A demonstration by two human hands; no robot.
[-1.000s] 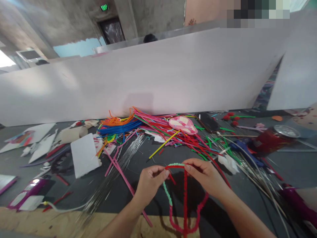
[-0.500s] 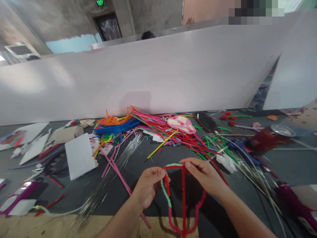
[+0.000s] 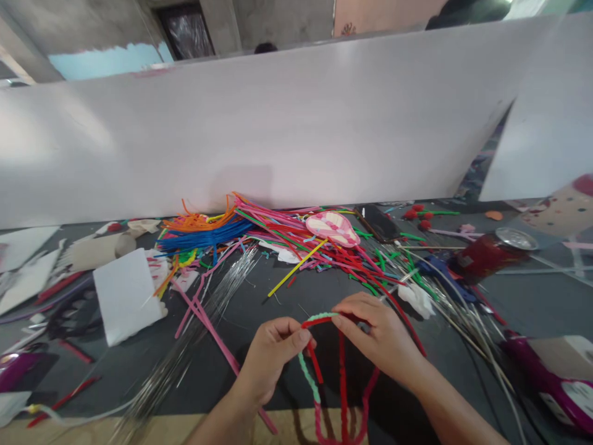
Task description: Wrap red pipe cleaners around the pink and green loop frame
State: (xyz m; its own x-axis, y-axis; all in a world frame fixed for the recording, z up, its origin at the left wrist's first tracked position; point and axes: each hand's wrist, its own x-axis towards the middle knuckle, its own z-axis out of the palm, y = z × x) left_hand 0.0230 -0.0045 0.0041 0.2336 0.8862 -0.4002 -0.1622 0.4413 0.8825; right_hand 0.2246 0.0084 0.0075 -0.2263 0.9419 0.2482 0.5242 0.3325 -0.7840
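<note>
- A red, crimson and mint pipe-cleaner frame (image 3: 343, 374) is held up over the near edge of the tabletop (image 3: 319, 287).
- Its upper left bend is clamped between thumb and fingers of the left hand (image 3: 273, 355); its top bar is pinched likewise by the right hand (image 3: 375, 334).
- Beneath the left forearm, a pink pipe cleaner (image 3: 217, 340) is crossed.
- Toward the far edge, a heap of pipe cleaners (image 3: 204, 240) is backed by a white partition (image 3: 287, 123).
- The right side is crowded by a red can (image 3: 482, 256); the left, by a white card (image 3: 125, 296).
</note>
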